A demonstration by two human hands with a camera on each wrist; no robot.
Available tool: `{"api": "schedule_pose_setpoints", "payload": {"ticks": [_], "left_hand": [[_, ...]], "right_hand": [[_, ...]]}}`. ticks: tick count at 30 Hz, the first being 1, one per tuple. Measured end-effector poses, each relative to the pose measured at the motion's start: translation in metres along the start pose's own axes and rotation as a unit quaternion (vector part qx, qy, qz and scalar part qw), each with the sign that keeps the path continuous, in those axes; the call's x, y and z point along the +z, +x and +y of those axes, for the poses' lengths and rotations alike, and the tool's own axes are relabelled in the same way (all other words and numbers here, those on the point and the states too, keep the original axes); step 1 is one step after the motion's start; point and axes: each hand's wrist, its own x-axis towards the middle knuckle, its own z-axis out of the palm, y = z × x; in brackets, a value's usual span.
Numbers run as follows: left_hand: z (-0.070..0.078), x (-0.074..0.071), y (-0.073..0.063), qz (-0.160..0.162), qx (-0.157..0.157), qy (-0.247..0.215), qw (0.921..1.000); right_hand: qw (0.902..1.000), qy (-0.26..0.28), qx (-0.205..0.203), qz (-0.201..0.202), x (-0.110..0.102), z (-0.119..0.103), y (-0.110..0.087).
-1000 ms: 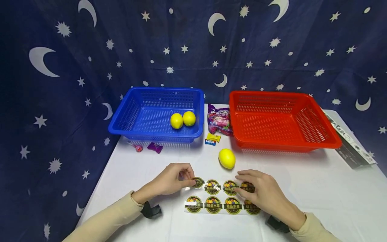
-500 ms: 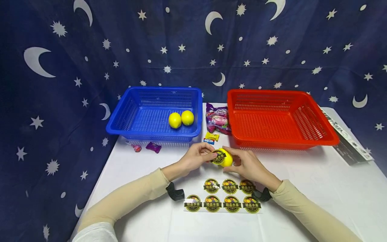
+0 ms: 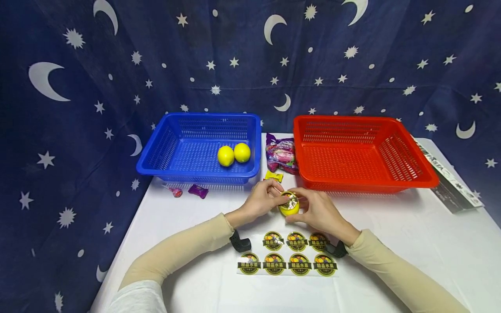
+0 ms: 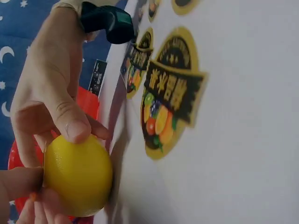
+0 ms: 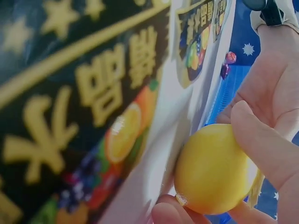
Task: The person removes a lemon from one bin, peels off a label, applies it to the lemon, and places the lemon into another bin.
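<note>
Yellow and smooth-skinned, a lemon is held just right of the centre of the head view, with a round fruit label laid over its top. Its sides are gripped by the right hand, whose thumb and fingers are closed about it; the label's edge is pinched by the left hand, thumb uppermost. The labelling of this lemon is judged well begun but unfinished: contact is made, while full smoothing-down cannot be confirmed. The label is faced upward; its print is washed out by glare, so its reading direction cannot be told. What looks like a small nub is shown at the lemon's lower left in the right wrist view; by it the long axis is judged to slope toward that frame's upper right, though much is covered by fingers. At the lower middle of the head view, seven labels are left on the label sheet, three above four. Two other lemons, unlabelled on the sides shown, are contained in the blue basket at left. The red basket is placed at right.
</note>
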Motion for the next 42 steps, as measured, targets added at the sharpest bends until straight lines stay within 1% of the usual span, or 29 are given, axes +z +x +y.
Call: {"api": "schedule_pose_setpoints", "payload": {"ticks": [1, 2, 3, 5, 6, 8, 10, 13, 17, 18, 20, 23, 25, 31, 37, 38, 39, 42], "left_hand": [[0.0, -0.001, 0.0, 0.01, 0.021, 0.036, 0.9991], [0.001, -0.002, -0.001, 0.021, 0.041, 0.072, 0.9964], [0.001, -0.002, -0.002, 0.031, 0.059, 0.107, 0.9921], [0.002, -0.002, -0.003, 0.052, 0.096, 0.172, 0.979], [0.003, -0.001, -0.004, 0.057, 0.111, 0.191, 0.9736], [0.004, 0.0, -0.007, 0.062, 0.132, 0.214, 0.9658], [0.005, 0.002, -0.008, 0.058, 0.144, 0.222, 0.9627], [0.006, 0.004, -0.01, 0.052, 0.15, 0.23, 0.96], [0.004, 0.002, -0.011, 0.051, 0.155, 0.246, 0.9556], [0.003, 0.001, -0.011, 0.048, 0.155, 0.245, 0.956], [0.001, -0.001, -0.013, 0.038, 0.148, 0.236, 0.9596], [-0.002, -0.005, -0.014, 0.022, 0.138, 0.228, 0.9637], [-0.002, -0.006, -0.014, 0.015, 0.132, 0.228, 0.9646], [0.003, -0.007, -0.012, 0.01, 0.125, 0.248, 0.9605], [0.007, -0.007, -0.013, 0.009, 0.124, 0.263, 0.9567], [0.007, -0.007, -0.013, 0.01, 0.125, 0.265, 0.956], [0.007, -0.008, -0.013, 0.01, 0.125, 0.269, 0.9548], [0.008, -0.009, -0.013, 0.009, 0.125, 0.284, 0.9507]], "right_hand": [[1.0, -0.001, -0.001, 0.0, 0.0, -0.001, 0.001], [1.0, -0.002, -0.001, 0.002, 0.0, -0.001, 0.001], [1.0, -0.004, -0.002, 0.003, 0.0, -0.002, 0.001], [1.0, -0.007, -0.002, 0.002, -0.001, -0.002, 0.002], [1.0, -0.007, -0.001, -0.001, -0.001, -0.003, 0.002], [0.9999, -0.005, 0.005, -0.012, -0.004, -0.004, 0.002], [0.9997, 0.006, 0.01, -0.021, -0.008, -0.004, 0.001], [0.999, 0.042, 0.014, -0.008, -0.015, -0.005, -0.001], [0.9969, 0.073, -0.007, 0.029, -0.018, -0.001, -0.002], [0.9966, 0.075, -0.011, 0.034, -0.017, 0.0, -0.003], [0.9962, 0.077, -0.013, 0.038, -0.016, 0.003, -0.004], [0.9955, 0.086, -0.004, 0.04, -0.015, 0.005, -0.005], [0.9951, 0.092, 0.003, 0.037, -0.015, 0.005, -0.006], [0.9934, 0.109, 0.034, 0.008, -0.016, 0.007, -0.005], [0.9836, 0.16, 0.075, -0.038, -0.018, 0.005, -0.004], [0.9833, 0.159, 0.076, -0.044, -0.018, 0.004, -0.003], [0.9851, 0.149, 0.072, -0.048, -0.017, 0.003, -0.003], [0.9931, 0.092, 0.047, -0.055, -0.013, -0.001, 0.0]]}}
